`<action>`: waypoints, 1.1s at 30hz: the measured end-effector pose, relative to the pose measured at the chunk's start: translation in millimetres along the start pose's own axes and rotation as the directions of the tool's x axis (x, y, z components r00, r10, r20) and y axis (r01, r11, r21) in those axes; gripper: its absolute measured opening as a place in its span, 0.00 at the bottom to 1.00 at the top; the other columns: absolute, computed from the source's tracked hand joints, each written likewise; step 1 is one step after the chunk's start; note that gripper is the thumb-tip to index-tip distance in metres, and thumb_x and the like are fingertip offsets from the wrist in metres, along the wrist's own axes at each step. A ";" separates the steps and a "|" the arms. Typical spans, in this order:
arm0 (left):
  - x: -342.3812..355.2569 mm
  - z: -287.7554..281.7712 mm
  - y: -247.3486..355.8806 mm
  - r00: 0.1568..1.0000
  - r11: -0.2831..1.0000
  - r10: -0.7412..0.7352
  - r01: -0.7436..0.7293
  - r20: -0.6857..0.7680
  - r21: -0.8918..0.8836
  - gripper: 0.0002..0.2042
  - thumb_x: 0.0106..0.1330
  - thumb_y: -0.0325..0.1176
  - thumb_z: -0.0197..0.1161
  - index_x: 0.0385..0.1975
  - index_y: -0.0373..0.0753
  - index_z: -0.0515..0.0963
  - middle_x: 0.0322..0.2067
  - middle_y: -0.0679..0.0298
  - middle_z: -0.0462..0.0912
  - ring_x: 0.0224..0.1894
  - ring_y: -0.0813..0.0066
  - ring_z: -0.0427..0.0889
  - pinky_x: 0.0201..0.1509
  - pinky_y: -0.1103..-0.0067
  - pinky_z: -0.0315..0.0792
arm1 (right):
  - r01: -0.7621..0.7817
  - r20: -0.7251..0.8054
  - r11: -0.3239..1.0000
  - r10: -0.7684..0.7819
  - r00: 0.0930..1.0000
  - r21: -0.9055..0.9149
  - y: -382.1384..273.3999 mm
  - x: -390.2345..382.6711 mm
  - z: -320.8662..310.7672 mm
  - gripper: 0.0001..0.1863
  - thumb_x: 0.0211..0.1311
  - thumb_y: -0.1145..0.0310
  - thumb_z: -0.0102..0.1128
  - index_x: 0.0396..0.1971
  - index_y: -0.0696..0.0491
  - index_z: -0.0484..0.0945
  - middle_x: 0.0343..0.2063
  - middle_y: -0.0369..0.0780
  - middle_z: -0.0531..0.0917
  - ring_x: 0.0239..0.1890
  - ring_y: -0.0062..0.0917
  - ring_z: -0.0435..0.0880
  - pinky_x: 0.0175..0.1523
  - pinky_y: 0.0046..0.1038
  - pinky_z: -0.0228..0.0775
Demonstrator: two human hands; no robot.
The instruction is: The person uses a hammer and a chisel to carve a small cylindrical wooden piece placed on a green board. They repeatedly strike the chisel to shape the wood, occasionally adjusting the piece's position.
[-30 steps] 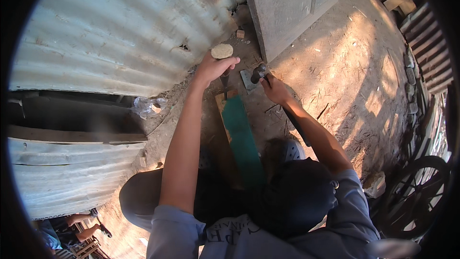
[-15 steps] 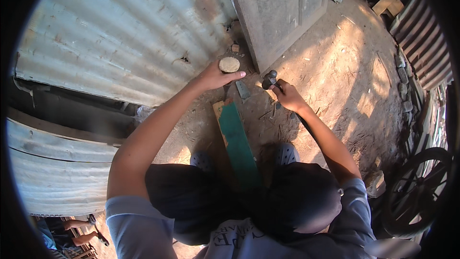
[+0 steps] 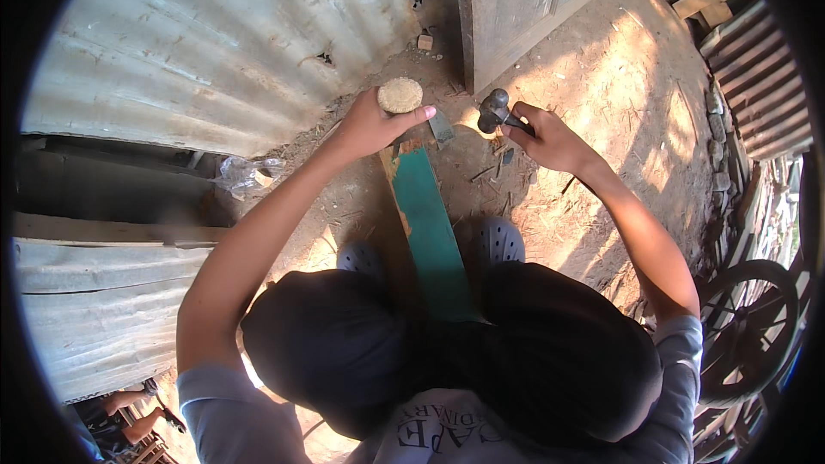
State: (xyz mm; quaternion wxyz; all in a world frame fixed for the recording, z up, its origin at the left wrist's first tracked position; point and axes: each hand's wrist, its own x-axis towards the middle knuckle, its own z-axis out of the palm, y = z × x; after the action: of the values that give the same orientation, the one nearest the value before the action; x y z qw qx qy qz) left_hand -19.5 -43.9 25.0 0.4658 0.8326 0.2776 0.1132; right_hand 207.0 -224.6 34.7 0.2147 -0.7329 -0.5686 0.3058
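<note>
While your left hand [image 3: 378,127] stayed near the far end of the green-painted wooden plank [image 3: 427,228], your right hand [image 3: 557,144] had drawn the dark, round-headed metal hammer [image 3: 493,112] farther right than it was a second earlier. That widened the gap to the tool with the pale, round-topped handle [image 3: 400,95], so no blow seemed to be landing just then. Your left fingers were curled around that handle below its top, thumb stretched out to the right; the tool's lower end was hidden, so I could not tell whether it met the plank. Your right hand was closed around the hammer's shaft, close to the head. The plank lay lengthwise between your blue-grey clogs [image 3: 502,241], paint missing along its left edge.
</note>
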 end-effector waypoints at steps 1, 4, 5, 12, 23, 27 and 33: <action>0.0 -0.5 -1.7 1.000 1.000 0.012 -0.012 -0.010 -0.001 0.22 0.57 0.51 0.66 0.29 0.34 0.77 0.28 0.60 0.82 0.32 0.68 0.80 0.40 0.72 0.73 | 0.007 0.004 1.000 -0.007 1.000 0.011 1.3 4.4 2.9 0.12 0.65 0.64 0.55 0.35 0.59 0.71 0.17 0.42 0.72 0.21 0.25 0.70 0.29 0.31 0.62; 5.3 -6.8 -7.1 1.000 1.000 0.009 -0.009 0.006 -0.016 0.20 0.57 0.49 0.66 0.28 0.34 0.77 0.27 0.60 0.82 0.32 0.68 0.80 0.40 0.72 0.73 | 0.018 0.044 0.999 -0.020 0.999 0.051 -1.0 22.1 6.8 0.11 0.65 0.66 0.55 0.35 0.60 0.71 0.19 0.42 0.73 0.22 0.24 0.69 0.31 0.29 0.63; 7.2 -9.2 -9.4 1.000 1.000 0.001 -0.001 0.017 -0.024 0.19 0.57 0.48 0.67 0.28 0.35 0.77 0.27 0.60 0.82 0.31 0.68 0.79 0.40 0.73 0.73 | 0.010 0.064 0.997 -0.015 0.998 0.073 -5.7 28.9 6.2 0.11 0.65 0.66 0.55 0.36 0.60 0.71 0.20 0.42 0.73 0.22 0.24 0.69 0.31 0.29 0.63; 15.8 -18.3 -22.3 0.997 0.992 -0.046 0.052 0.061 -0.115 0.12 0.60 0.39 0.65 0.28 0.37 0.74 0.25 0.67 0.77 0.33 0.76 0.75 0.40 0.77 0.70 | 0.142 -0.020 0.975 -0.141 0.990 0.172 -39.1 82.1 -7.8 0.15 0.65 0.66 0.55 0.44 0.61 0.71 0.30 0.47 0.79 0.32 0.31 0.77 0.42 0.31 0.68; 3.5 -2.8 -32.5 0.993 0.967 0.038 -0.064 -0.109 -0.245 0.15 0.56 0.39 0.70 0.34 0.38 0.74 0.28 0.65 0.77 0.34 0.75 0.77 0.41 0.76 0.72 | 0.199 0.063 0.944 -0.223 0.973 0.263 -132.6 117.6 -50.8 0.10 0.65 0.66 0.55 0.33 0.58 0.69 0.20 0.33 0.68 0.24 0.16 0.65 0.29 0.23 0.59; 3.0 2.7 -39.2 0.996 0.960 0.034 -0.057 -0.088 -0.273 0.20 0.52 0.41 0.73 0.38 0.37 0.74 0.33 0.59 0.79 0.37 0.68 0.79 0.43 0.73 0.73 | 0.310 0.007 0.897 -0.329 0.944 0.315 -128.3 114.4 -24.6 0.10 0.64 0.67 0.56 0.34 0.58 0.70 0.20 0.35 0.69 0.24 0.17 0.65 0.29 0.23 0.59; 15.4 6.6 -38.1 0.996 0.914 -0.078 0.052 -0.048 -0.403 0.23 0.50 0.43 0.74 0.41 0.36 0.75 0.35 0.59 0.81 0.38 0.70 0.79 0.45 0.73 0.73 | 0.275 -0.007 0.904 -0.288 0.957 0.327 -129.0 85.1 -19.9 0.10 0.65 0.68 0.54 0.41 0.57 0.72 0.22 0.38 0.74 0.24 0.20 0.70 0.30 0.24 0.63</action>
State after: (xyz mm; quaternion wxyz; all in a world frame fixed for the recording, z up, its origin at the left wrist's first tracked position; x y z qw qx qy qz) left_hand -17.5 -24.2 -11.6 0.6212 0.7056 0.2905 0.1785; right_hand 144.3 -108.1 117.2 0.3624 -0.5912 -0.6146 0.3761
